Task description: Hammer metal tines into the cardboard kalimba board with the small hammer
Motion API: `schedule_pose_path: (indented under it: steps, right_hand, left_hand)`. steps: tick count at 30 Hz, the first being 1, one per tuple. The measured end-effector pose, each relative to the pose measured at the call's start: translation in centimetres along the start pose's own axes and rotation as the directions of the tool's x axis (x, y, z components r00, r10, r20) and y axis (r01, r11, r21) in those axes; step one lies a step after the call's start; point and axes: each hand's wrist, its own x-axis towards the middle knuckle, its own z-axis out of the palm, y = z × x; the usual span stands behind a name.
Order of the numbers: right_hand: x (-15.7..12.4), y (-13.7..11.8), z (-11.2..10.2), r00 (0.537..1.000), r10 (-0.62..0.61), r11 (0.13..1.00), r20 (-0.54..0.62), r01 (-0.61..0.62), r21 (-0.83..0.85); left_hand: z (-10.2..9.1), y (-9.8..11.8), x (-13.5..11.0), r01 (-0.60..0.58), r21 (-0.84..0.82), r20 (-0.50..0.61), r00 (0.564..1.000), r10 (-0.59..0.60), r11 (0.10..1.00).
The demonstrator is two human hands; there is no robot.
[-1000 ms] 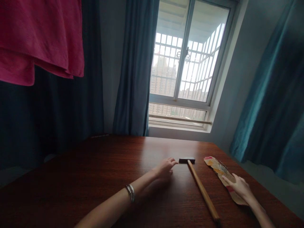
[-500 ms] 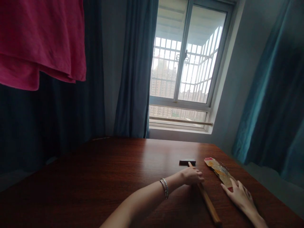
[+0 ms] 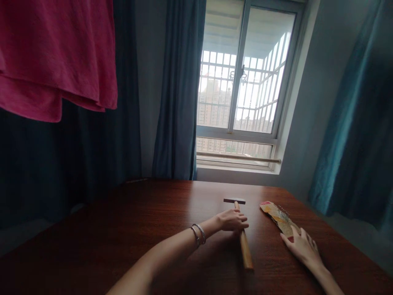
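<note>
"Hammer (image 3: pixel 245 248): where, pointing how?"
"On the bench (image 3: pixel 123 229), long axis near-to-far, head towards the window (image 3: pixel 245 90). Left hand (image 3: pixel 232 220) is wrapped round the handle; right hand (image 3: pixel 302 248) lies spread flat on a card (image 3: pixel 273 209)."

Dim room, backlit by window (image 3: pixel 242 94), wide-angle warp

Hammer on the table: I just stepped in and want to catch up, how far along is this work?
Done: a row of nails already stands in the patterned strip. In hand: the left hand is closed round the hammer handle near its head; the right hand lies flat on the strip's near end. Left: the hammer head is apart from the nails.
</note>
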Motion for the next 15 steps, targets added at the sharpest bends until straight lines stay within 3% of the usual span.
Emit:
schedule_pose_path:
  steps: [4,8,12,15]
  right_hand:
    - [0.1,-4.7,-0.5,0.998,-0.055,0.998,0.013,0.055,0.031]
    - [-0.1,-10.9,-0.8,0.989,-0.147,0.987,0.025,0.145,0.065]
    - [-1.2,-17.9,-1.2,0.941,-0.338,0.932,0.022,0.332,0.144]
    - [-2.5,-23.4,-1.4,0.857,-0.514,0.836,0.022,0.495,0.236]
  left_hand:
    - [-2.4,-2.2,-7.0,0.127,0.034,0.049,0.991,-0.128,0.991]
    - [-4.5,-4.2,-15.4,0.294,0.008,0.070,0.953,-0.294,0.956]
    - [-6.2,-4.8,-24.0,0.463,-0.040,0.162,0.878,-0.451,0.886]
    - [-7.7,-4.0,-29.7,0.593,-0.059,0.299,0.778,-0.553,0.803]
